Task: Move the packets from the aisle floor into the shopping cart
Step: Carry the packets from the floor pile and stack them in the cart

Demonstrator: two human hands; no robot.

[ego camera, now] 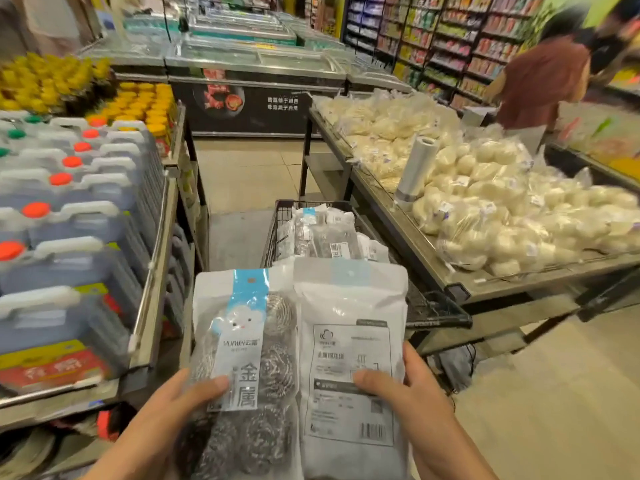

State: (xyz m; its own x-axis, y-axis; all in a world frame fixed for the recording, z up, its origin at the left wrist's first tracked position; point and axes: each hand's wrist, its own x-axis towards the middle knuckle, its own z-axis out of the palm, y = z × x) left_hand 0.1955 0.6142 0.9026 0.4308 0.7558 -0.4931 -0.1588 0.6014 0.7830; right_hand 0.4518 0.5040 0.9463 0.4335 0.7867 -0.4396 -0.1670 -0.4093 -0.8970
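Note:
Two packets of steel scourers are held up side by side in front of me. My left hand (173,407) grips the left packet (249,344), front side up with a blue label, thumb on top. My right hand (408,393) grips the right packet (349,327), back side up with a barcode. Just beyond them stands the black wire shopping cart (440,313), with several similar packets (325,233) lying inside. The aisle floor under the packets is hidden.
A shelf of large jugs with orange caps (69,209) lines the left. A metal table piled with bagged white buns (485,202) and a bag roll (415,168) stands on the right. Freezer chests (256,84) lie ahead. A person in a brown shirt (543,81) stands at far right.

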